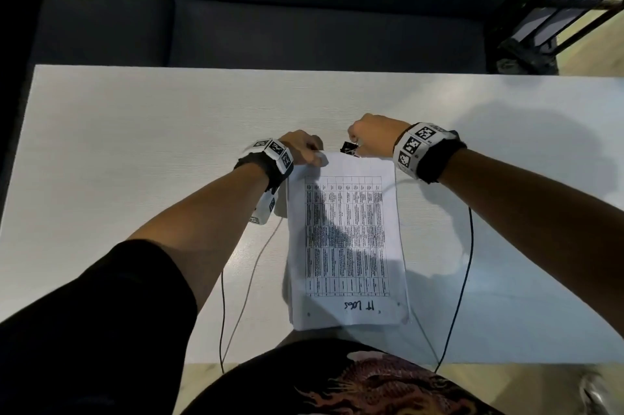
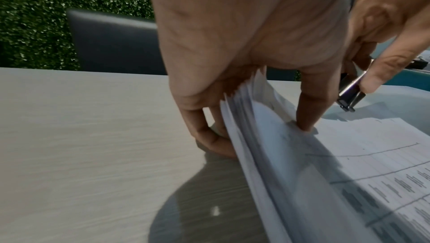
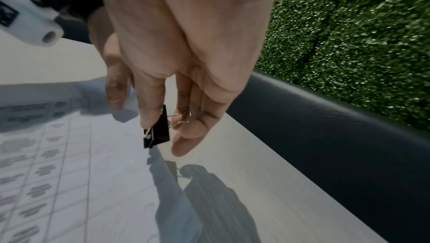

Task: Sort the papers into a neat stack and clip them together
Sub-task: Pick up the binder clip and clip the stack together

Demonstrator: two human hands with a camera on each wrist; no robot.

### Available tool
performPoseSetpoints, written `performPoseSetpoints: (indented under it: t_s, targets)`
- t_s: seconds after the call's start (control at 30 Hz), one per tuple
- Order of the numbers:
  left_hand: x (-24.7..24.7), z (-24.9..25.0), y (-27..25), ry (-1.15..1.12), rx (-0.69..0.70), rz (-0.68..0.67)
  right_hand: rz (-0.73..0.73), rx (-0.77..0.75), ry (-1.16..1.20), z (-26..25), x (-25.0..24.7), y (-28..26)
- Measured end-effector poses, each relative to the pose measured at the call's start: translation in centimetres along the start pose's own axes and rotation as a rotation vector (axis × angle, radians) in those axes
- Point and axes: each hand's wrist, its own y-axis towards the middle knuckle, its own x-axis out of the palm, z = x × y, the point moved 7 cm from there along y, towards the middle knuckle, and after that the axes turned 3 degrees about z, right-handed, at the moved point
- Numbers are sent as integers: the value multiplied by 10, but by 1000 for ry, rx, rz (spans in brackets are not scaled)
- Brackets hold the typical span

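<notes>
From the head camera, a stack of papers (image 1: 347,239) lies lengthwise on the white tabletop (image 1: 135,144), its printed table facing up. The left hand (image 1: 302,147) grips the stack's far left corner, and the right hand (image 1: 374,134) hovers just past the far edge, pinching a black binder clip (image 1: 349,148) that sits at that edge, near its middle.

In the left wrist view, the left hand's fingers (image 2: 307,114) curl round the lifted corner of the papers (image 2: 291,155): one fingertip presses on the top sheet, the others tuck beneath, next to the tabletop (image 2: 81,136). The clip (image 2: 349,96) hangs close behind, in the right hand (image 2: 384,35).

In the right wrist view, the right hand's fingers (image 3: 151,103) pinch the binder clip (image 3: 157,131) by its body and wire handles, just above the top sheet (image 3: 81,173); whether it touches the paper cannot be told.
</notes>
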Motion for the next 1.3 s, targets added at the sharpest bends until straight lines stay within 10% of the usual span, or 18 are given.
performPoseSetpoints:
  t_s: [1.3]
  targets:
    - [-5,24,-18,-142,285,107,-5,-185,-174,-35,-14,-5]
